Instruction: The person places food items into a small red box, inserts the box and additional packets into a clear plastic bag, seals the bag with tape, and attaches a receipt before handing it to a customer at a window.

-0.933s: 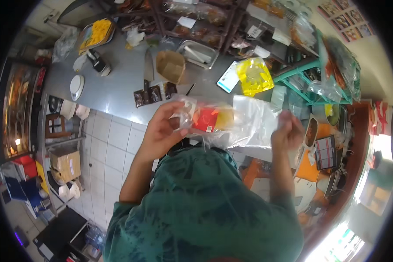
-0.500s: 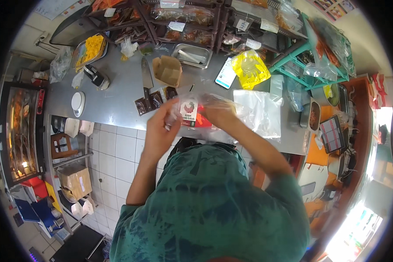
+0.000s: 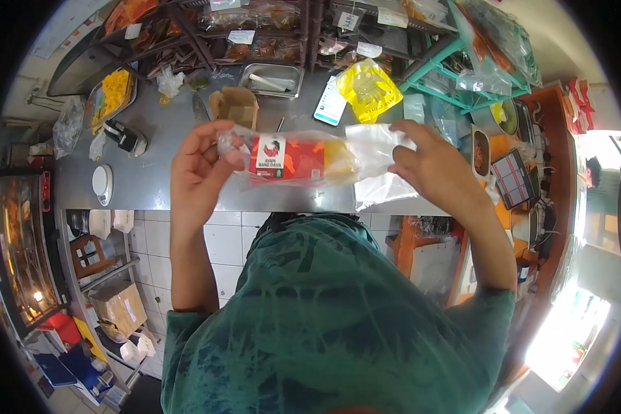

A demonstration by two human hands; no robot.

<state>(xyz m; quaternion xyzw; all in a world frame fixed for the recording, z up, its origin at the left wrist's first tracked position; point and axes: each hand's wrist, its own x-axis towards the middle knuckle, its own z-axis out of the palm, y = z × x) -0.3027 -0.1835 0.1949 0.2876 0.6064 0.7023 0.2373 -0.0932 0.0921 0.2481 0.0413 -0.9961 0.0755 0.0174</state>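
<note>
A clear plastic bag [image 3: 290,162] stretches lengthwise between my hands above the near edge of the steel counter. It shows a red printed panel with a white label, and something yellow beside that. My left hand [image 3: 203,165] pinches its left end between thumb and fingers. The loose right end is gripped by my right hand [image 3: 438,165], fingers curled. Under that end lie flat clear-white plastic bags [image 3: 379,192]. Just beyond the held bag are an open brown cardboard box [image 3: 236,105] and a pen [image 3: 281,124]. A knife [image 3: 199,110] shows only partly beyond my left hand.
A steel tray [image 3: 293,76], a phone [image 3: 330,103] and a yellow bag [image 3: 369,96] lie farther back, below racks of packed food. A white scale [image 3: 102,183] and a tray of yellow food [image 3: 114,96] stand left; a teal rack [image 3: 431,76] is right.
My hands have moved apart, drawing the bag out straight between them. The view has shifted, so the counter things appear farther left. Dark packets near my left hand are now hidden.
</note>
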